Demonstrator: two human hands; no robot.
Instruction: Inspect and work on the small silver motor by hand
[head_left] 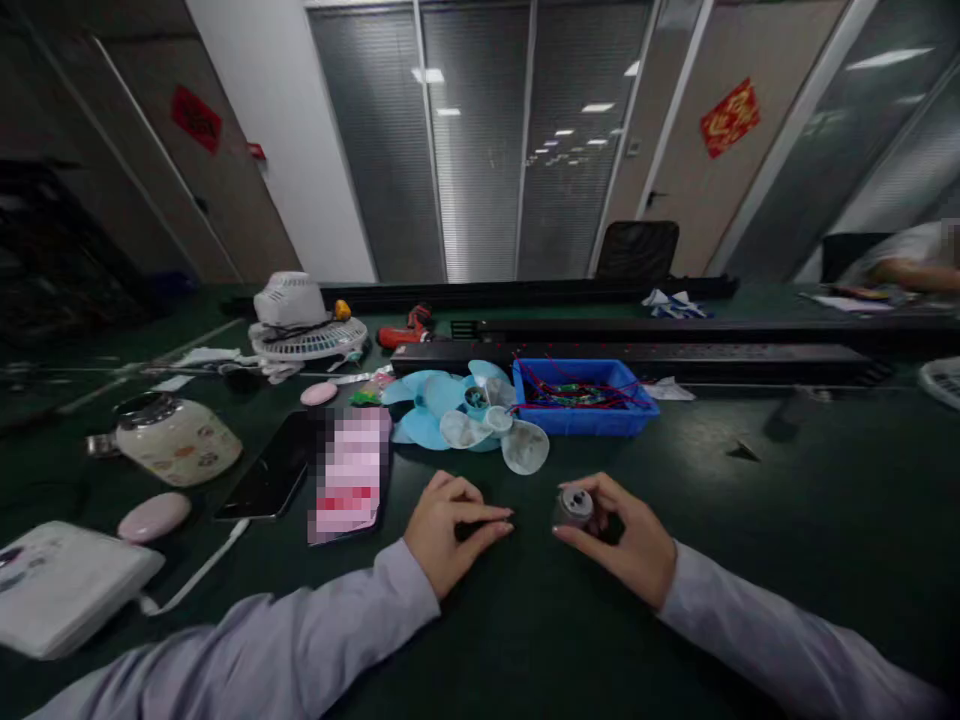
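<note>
I have the right hand (pixel 634 545) in front of me, its thumb and fingers closed around a small metal cylinder (pixel 575 505), like a little motor, with its round end facing up. That cylinder sits just above or on the dark green table (pixel 517 640), right of the middle and near the blue tray (pixel 592 424). The left hand (pixel 446 530) is beside it, a gap between the two, with thumb and forefinger brought nearly together; from here I can't tell whether they pinch something tiny.

Beyond the hands I see blue fan blades (pixel 427 400), with a smaller, clear-looking propeller (pixel 526 447) lying over their right side. The tray touches or nearly touches them and holds a tangle of red wires (pixel 551 390), some reaching over its rim.

To the left I make out a black phone (pixel 274 470) with a white cable (pixel 206 568) at its lower end, and beside it a phone with a pink screen (pixel 352 470). Farther left are a cream pot (pixel 180 440) and a white box (pixel 71 585). At the back I have a white fan (pixel 289 300) and a red drill (pixel 405 332). Another person's arm (pixel 911 272) shows at the far right.
</note>
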